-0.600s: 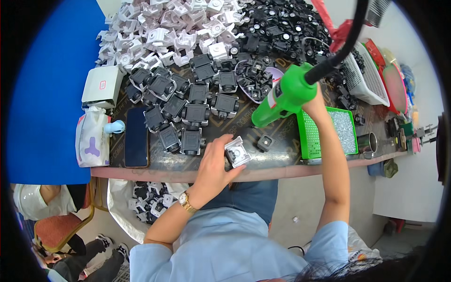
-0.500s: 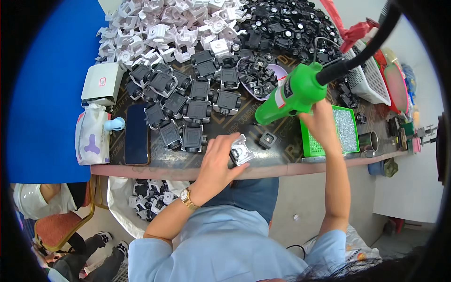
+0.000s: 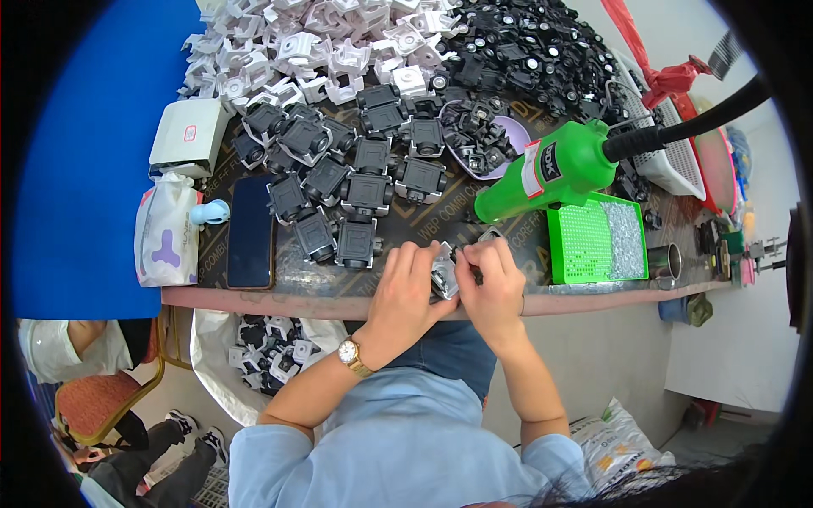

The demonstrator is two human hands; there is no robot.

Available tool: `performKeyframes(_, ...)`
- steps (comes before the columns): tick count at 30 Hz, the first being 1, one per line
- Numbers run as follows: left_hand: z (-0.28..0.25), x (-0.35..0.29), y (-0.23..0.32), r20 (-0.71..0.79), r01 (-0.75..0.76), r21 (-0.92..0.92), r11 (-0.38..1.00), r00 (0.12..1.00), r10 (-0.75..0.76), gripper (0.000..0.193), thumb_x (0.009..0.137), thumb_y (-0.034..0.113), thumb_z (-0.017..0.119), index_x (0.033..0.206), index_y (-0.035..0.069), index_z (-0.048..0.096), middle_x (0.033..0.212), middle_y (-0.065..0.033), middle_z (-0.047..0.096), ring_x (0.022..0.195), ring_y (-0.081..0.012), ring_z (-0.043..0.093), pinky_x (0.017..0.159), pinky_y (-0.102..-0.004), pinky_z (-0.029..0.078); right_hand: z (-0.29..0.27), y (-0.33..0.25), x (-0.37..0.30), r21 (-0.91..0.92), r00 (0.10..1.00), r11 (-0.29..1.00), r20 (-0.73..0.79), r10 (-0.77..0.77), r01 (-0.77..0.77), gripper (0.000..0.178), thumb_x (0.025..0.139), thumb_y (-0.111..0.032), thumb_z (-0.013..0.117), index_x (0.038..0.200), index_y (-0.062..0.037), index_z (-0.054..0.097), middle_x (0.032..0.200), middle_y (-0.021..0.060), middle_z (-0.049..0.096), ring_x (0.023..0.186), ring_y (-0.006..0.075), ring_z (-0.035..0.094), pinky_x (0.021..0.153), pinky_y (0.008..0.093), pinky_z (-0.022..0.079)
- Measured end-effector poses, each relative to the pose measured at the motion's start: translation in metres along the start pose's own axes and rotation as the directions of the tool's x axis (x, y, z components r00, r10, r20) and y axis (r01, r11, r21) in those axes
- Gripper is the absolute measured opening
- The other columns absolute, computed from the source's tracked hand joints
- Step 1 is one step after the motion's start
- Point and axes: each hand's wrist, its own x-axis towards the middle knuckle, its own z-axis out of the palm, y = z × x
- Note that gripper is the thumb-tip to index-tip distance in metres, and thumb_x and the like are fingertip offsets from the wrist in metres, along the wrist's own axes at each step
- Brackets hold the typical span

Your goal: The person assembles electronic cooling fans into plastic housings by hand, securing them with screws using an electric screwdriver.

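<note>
At the near edge of the bench [image 3: 279, 300], left hand [image 3: 400, 295] grips white bracket [image 3: 443, 278]: probably light, stiff; hold outer walls. Right hand [image 3: 493, 292] meets it, grip unclear.

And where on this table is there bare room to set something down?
The tabletop is bare in a front strip between the phone and the left hand, and in a smaller patch between the right hand and the green tray. The back is crowded with heaped white parts and black parts; dark units crowd the area behind the strip.
</note>
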Motion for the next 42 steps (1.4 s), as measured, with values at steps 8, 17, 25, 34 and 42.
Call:
performKeyframes(8,0.002,0.002,0.000,-0.011,0.023,-0.015,1.000,1.000,-0.023,0.071,0.063,0.010,0.085,0.125,-0.007,0.054,0.104,-0.0178,0.052,0.096,-0.0363,0.052,0.084,-0.0432,0.047,0.002,0.003,-0.006,-0.047,0.997,0.996,-0.018,-0.070,0.069,0.015,0.082,-0.002,0.076,0.086,-0.0025,0.061,0.086,0.0091,0.063,0.062,0.0265,0.064,0.052,0.0359,0.052)
performKeyframes(17,-0.002,0.004,0.006,-0.008,-0.038,0.012,0.999,0.999,0.038,0.073,0.065,0.008,0.083,0.129,-0.008,0.052,0.105,-0.0191,0.053,0.095,-0.0383,0.052,0.083,-0.0443,0.047,-0.022,-0.008,-0.003,-0.153,0.978,0.984,0.196,-0.065,0.096,0.014,0.084,-0.011,0.074,0.090,-0.0032,0.064,0.092,0.0105,0.063,0.082,0.0298,0.062,0.064,0.0392,0.052)
performKeyframes(25,-0.007,0.001,0.011,0.061,-0.011,0.061,0.998,0.998,0.007,0.066,0.076,0.014,0.081,0.132,-0.004,0.050,0.116,-0.0211,0.054,0.105,-0.0404,0.052,0.092,-0.0460,0.044,-0.093,0.097,0.083,-0.301,0.996,0.950,0.051,-0.069,0.081,0.013,0.087,-0.009,0.064,0.097,-0.0038,0.059,0.091,0.0183,0.062,0.087,0.0401,0.061,0.074,0.0480,0.051)
performKeyframes(34,0.000,0.015,0.012,0.158,0.063,0.112,0.992,0.984,-0.080,0.072,0.074,0.023,0.085,0.135,0.002,0.053,0.125,-0.0218,0.058,0.116,-0.0429,0.053,0.099,-0.0486,0.044,-0.116,0.309,0.207,-0.499,0.978,0.867,0.183,0.100,0.005,0.017,0.078,-0.011,0.072,0.096,-0.0100,0.070,0.129,0.0120,0.052,0.119,0.0364,0.052,0.087,0.0454,0.055)
performKeyframes(42,-0.002,0.010,0.020,0.122,0.138,0.194,0.971,0.979,-0.164,0.076,0.073,0.029,0.087,0.135,0.002,0.052,0.116,-0.0217,0.063,0.103,-0.0406,0.061,0.089,-0.0467,0.048,-0.113,0.287,0.201,-0.238,0.771,0.892,0.450,0.451,-0.384,0.033,0.082,-0.031,0.080,0.091,-0.0010,0.069,0.090,0.0188,0.071,0.090,0.0387,0.069,0.079,0.0452,0.054)
